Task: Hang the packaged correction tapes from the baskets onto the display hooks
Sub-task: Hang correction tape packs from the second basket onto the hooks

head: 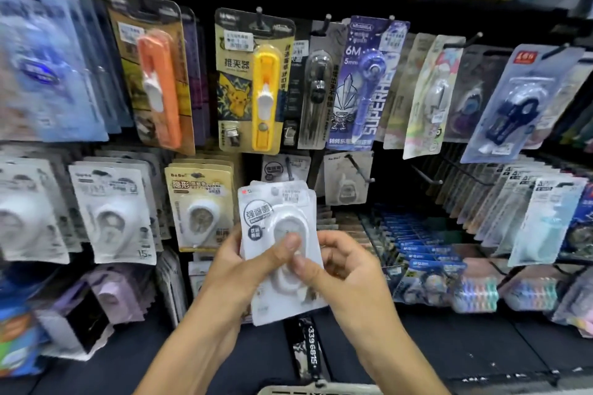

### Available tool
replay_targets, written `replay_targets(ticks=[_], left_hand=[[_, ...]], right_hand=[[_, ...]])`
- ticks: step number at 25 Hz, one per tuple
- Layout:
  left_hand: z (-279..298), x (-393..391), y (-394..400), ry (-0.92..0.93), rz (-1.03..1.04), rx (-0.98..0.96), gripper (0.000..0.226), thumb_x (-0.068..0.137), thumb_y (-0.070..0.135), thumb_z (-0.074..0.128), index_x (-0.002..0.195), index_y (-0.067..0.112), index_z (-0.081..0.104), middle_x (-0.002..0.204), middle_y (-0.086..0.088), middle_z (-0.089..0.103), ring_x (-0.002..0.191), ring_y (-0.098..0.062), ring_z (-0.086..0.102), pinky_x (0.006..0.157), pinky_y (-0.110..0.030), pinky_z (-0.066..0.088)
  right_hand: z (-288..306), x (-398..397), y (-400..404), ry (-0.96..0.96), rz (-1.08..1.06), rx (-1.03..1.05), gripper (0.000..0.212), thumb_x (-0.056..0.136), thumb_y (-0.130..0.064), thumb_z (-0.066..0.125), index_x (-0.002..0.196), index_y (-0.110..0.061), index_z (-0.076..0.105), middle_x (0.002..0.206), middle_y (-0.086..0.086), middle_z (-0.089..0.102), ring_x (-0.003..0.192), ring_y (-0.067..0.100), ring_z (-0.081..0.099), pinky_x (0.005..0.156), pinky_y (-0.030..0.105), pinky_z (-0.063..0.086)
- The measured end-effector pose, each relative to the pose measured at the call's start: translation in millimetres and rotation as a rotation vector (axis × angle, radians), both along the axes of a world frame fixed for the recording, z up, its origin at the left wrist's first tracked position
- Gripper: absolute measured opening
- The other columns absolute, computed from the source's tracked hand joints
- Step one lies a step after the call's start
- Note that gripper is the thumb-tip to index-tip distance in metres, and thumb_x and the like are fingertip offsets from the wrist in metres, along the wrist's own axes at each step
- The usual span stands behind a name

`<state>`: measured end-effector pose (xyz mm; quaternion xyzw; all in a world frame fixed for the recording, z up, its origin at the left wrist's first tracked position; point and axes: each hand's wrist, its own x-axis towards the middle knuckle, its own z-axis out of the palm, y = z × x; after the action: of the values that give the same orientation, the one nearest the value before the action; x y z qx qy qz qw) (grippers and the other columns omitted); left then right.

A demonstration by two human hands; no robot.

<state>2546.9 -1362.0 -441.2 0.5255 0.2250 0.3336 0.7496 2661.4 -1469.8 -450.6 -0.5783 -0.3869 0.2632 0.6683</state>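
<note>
— What was held, and by which hand?

— A small stack of white packaged correction tapes (pixel 279 234) was held upright in front of the display. It was gripped from the left side by the left hand (pixel 237 266), whose thumb was laid across the front blister and whose fingers were hidden behind the cards. The right edge of the stack was pinched by the right hand (pixel 340 269), with its fingers curled and its thumb tip set against the front of the pack, just beside the left thumb.

— Was the stack hung on anything?

— No hook was threaded by it. Its top edge was seen just below a pack hung on a black hook (pixel 288 168), and a second black hook (pixel 359 168), carrying one pale pack, was seen just to the right of that.

— What was seen around it?

— A yellow pack with a cartoon print (pixel 250 80) was hung directly above, an orange one (pixel 160 80) to its left, and a purple correction-tape pack marked 6M (pixel 362 83) to its right. A beige pack (pixel 200 208) was hung just left of the stack. Rows of blue-topped packs (pixel 414 240) were racked to the lower right.

— And the basket?

— Only a pale basket rim (pixel 317 390) was seen at the bottom edge; its contents could not be made out.
</note>
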Motion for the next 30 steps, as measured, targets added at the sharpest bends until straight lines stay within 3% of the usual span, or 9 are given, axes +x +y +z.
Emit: replay_targets(ticks=[2, 4, 8, 11, 16, 18, 22, 26, 30], left_hand=[[2.6, -10.1, 5.9, -0.007, 0.011, -0.031, 0.091, 0.041, 0.054, 0.096, 0.123, 0.025, 0.068, 0.114, -0.006, 0.078, 0.104, -0.032, 0.075, 0.091, -0.052, 0.059], [6.3, -23.3, 14.6, -0.015, 0.1, -0.048, 0.082, 0.05, 0.05, 0.097, 0.123, 0.025, 0.069, 0.116, -0.006, 0.077, 0.109, -0.033, 0.072, 0.097, -0.056, 0.054], [15.0, -50.9, 34.2, -0.088, 0.278, 0.013, 0.056, 0.059, 0.037, 0.085, 0.112, 0.024, 0.073, 0.107, -0.004, 0.08, 0.092, -0.023, 0.078, 0.066, -0.038, 0.064], [19.3, -58.3, 39.0, -0.114, 0.299, 0.038, 0.052, 0.064, 0.032, 0.081, 0.115, 0.021, 0.072, 0.106, -0.003, 0.08, 0.09, -0.022, 0.078, 0.062, -0.036, 0.064], [10.5, -45.6, 34.9, -0.05, 0.288, 0.054, 0.053, 0.057, 0.033, 0.085, 0.108, 0.022, 0.072, 0.099, -0.005, 0.081, 0.084, -0.024, 0.079, 0.059, -0.037, 0.064], [6.9, -39.7, 33.4, -0.018, 0.281, 0.075, 0.054, 0.05, 0.035, 0.09, 0.101, 0.025, 0.074, 0.096, -0.004, 0.081, 0.083, -0.025, 0.079, 0.061, -0.039, 0.064], [5.3, -33.9, 27.7, 0.03, 0.185, 0.109, 0.056, 0.055, 0.048, 0.093, 0.106, 0.036, 0.074, 0.105, 0.0, 0.08, 0.096, -0.025, 0.077, 0.092, -0.05, 0.056], [1.1, -37.6, 34.9, -0.002, 0.223, -0.024, 0.033, 0.087, 0.038, 0.072, 0.119, 0.03, 0.072, 0.116, 0.001, 0.077, 0.114, -0.027, 0.071, 0.107, -0.057, 0.046], [9.1, -41.5, 35.9, -0.024, 0.408, -0.024, 0.022, 0.098, 0.027, 0.064, 0.119, 0.028, 0.07, 0.118, 0.003, 0.076, 0.117, -0.025, 0.068, 0.107, -0.056, 0.046]], right_hand=[[5.8, 1.3, 4.2, 0.188, 0.005, 0.029, 0.043, 0.076, -0.033, 0.086, 0.11, -0.015, 0.068, 0.094, 0.011, 0.079, 0.085, 0.028, 0.077, 0.067, 0.038, 0.063], [9.4, 5.4, 4.7, 0.269, -0.019, 0.023, 0.044, 0.078, -0.037, 0.078, 0.113, -0.013, 0.065, 0.09, 0.009, 0.078, 0.071, 0.027, 0.075, 0.054, 0.037, 0.059], [7.6, 9.8, 17.4, 0.122, -0.152, -0.062, 0.012, 0.092, -0.035, 0.071, 0.103, -0.033, 0.066, 0.085, 0.001, 0.076, 0.052, 0.012, 0.062, 0.039, 0.023, 0.042], [6.7, 5.4, 32.4, -0.052, -0.275, -0.12, 0.014, 0.093, -0.04, 0.07, 0.099, -0.045, 0.059, 0.098, -0.007, 0.075, 0.074, 0.011, 0.069, 0.059, 0.029, 0.051], [-7.7, -6.7, 33.6, 0.022, -0.265, -0.178, 0.056, 0.092, -0.04, 0.071, 0.136, -0.051, 0.038, 0.138, -0.021, 0.047, 0.117, 0.01, 0.059, 0.098, 0.045, 0.053], [-4.7, -18.6, 30.0, 0.009, -0.103, -0.075, 0.041, 0.086, -0.049, 0.074, 0.122, -0.053, 0.055, 0.123, -0.023, 0.061, 0.11, 0.001, 0.061, 0.093, 0.033, 0.055], [1.8, -28.0, 36.6, -0.084, 0.051, -0.018, 0.031, 0.076, -0.043, 0.083, 0.103, -0.033, 0.071, 0.08, -0.008, 0.069, 0.076, 0.008, 0.065, 0.07, 0.021, 0.054], [8.9, -16.4, 34.4, 0.207, -0.061, -0.032, 0.016, 0.088, -0.03, 0.076, 0.096, -0.02, 0.066, 0.076, 0.002, 0.074, 0.057, 0.014, 0.064, 0.048, 0.027, 0.049], [2.5, -4.7, 28.9, 0.072, -0.151, -0.107, 0.008, 0.09, -0.043, 0.071, 0.092, -0.038, 0.066, 0.075, -0.002, 0.074, 0.067, 0.02, 0.068, 0.065, 0.036, 0.05]])
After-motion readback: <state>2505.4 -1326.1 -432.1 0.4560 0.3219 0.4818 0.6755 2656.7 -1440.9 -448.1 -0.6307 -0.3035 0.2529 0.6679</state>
